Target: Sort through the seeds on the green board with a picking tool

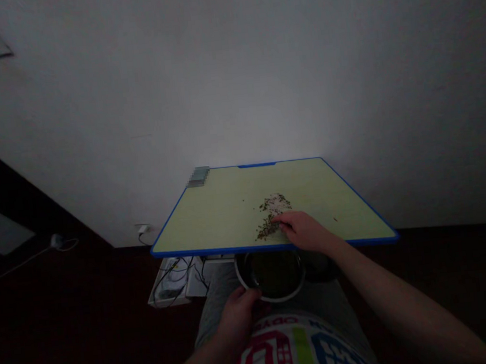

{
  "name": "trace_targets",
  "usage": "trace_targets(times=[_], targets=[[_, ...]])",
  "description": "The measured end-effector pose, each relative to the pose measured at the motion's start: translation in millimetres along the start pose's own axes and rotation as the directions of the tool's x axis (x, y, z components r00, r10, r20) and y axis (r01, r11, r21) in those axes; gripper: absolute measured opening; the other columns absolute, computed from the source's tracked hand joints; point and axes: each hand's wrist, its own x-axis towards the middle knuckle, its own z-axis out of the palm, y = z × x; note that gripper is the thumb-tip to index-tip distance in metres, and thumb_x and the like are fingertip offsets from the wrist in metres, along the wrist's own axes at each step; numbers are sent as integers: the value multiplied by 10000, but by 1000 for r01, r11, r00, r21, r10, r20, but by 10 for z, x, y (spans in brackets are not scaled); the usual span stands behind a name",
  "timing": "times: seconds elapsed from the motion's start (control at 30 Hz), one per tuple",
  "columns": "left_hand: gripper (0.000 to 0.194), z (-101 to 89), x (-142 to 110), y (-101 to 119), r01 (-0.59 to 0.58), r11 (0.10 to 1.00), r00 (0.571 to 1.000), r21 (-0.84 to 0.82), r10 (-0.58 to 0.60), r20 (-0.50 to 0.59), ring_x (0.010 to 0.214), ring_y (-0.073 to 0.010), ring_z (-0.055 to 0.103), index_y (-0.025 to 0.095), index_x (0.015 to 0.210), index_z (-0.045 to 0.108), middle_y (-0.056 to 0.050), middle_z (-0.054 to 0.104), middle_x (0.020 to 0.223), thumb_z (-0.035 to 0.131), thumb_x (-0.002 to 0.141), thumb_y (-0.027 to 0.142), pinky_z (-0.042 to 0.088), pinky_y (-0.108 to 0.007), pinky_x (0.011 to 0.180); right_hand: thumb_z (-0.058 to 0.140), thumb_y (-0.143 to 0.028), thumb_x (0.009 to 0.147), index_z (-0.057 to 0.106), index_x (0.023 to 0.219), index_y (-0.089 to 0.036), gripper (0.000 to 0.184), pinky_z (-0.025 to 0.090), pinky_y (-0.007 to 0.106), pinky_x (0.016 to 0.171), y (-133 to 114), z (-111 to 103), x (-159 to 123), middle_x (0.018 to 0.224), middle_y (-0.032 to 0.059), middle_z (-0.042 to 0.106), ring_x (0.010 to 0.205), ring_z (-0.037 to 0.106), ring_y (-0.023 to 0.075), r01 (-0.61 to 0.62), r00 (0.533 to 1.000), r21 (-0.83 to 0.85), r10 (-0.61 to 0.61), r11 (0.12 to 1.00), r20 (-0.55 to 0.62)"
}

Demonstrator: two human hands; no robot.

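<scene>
My left hand [239, 312] grips the near left rim of a round bowl [277, 299], thumb over the edge. The bowl sits in my lap, below the table's front edge, with dark greenish contents too dim to make out. On the pale yellow-green tabletop [212, 220], my right hand [304, 230] reaches in from the right. Its fingers are drawn together, the tips touching a scatter of small dark grains or beans [267, 227]. What the fingertips hold is too small to see. Just beyond them lies a patch of pale bits [277, 202] mixed with dark grains.
The table has a blue rim [207, 251] and stands against a plain wall [232, 79]. A blurred-out item [199, 176] lies at its far left corner. A white box with cables [171, 282] is below left, near a plugged-in charger [143, 229].
</scene>
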Motion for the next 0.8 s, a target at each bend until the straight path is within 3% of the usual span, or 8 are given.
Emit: trace_targets(times=[0.57, 0.8], targets=[[138, 6, -13, 20, 1, 1000, 1000, 14, -1, -22, 745, -226, 697, 164, 797, 659, -73, 762, 824, 604, 674, 139, 535, -334, 689, 474, -143, 856, 681, 1110, -147, 327, 475, 362, 889, -31, 11, 62, 1081, 106, 710, 992, 645, 235, 41, 999, -5, -41, 999, 32], [147, 44, -51, 51, 0, 1000, 1000, 13, 0, 2, 721, -220, 694, 169, 791, 672, -54, 764, 786, 608, 660, 148, 530, -320, 667, 473, -129, 856, 684, 1094, -151, 319, 474, 352, 886, -108, 67, 146, 1069, 94, 715, 981, 647, 218, 138, 987, 67, -143, 988, 69]])
